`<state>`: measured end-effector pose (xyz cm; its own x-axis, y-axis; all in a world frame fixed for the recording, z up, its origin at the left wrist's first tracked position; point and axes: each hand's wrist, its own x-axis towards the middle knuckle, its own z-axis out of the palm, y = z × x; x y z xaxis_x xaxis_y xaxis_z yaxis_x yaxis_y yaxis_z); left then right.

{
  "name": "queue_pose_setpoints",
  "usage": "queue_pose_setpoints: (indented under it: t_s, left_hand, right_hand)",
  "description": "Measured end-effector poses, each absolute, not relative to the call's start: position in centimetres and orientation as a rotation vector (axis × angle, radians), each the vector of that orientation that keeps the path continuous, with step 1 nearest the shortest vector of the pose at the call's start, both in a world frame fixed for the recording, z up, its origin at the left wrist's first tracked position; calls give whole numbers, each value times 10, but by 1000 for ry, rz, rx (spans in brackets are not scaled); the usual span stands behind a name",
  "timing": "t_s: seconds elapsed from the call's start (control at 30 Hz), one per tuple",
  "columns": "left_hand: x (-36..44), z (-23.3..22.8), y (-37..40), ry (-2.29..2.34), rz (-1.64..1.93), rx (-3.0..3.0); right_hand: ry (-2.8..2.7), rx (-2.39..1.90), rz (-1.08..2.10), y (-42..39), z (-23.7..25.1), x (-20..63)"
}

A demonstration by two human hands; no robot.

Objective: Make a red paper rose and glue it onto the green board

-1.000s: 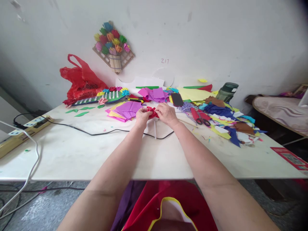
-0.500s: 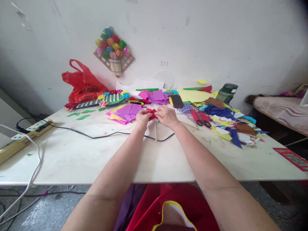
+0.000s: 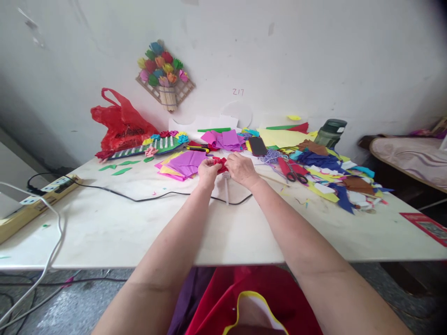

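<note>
Little has changed over the last second: near the middle of the frame, the left hand [image 3: 206, 171] and right hand [image 3: 241, 168] still pinch the red paper flower [image 3: 220, 164] between closed fingertips, just above the white stick [image 3: 226, 189], so the shaping goes on. Scissors [image 3: 292, 173] lie to the right.

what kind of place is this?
Probably a home paper-craft table: cut coloured paper scraps and scissors on the table, a paper-flower piece on the wall, both hands on a red paper piece.
</note>
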<state>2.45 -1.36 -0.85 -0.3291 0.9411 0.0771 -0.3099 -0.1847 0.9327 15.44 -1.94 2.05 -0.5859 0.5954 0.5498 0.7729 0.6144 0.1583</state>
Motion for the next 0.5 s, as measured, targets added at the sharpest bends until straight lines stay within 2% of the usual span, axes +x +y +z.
queue_pose_setpoints:
  t_s: [0.27,0.5]
  left_hand:
    - [22,-14,-10,1099,1682,959]
    - [23,-14,-9,1136,1687,995]
  right_hand:
    - [-2295,-1167,-337,-18,18,154]
    - [-2236,-1145,-314,-13,14,156]
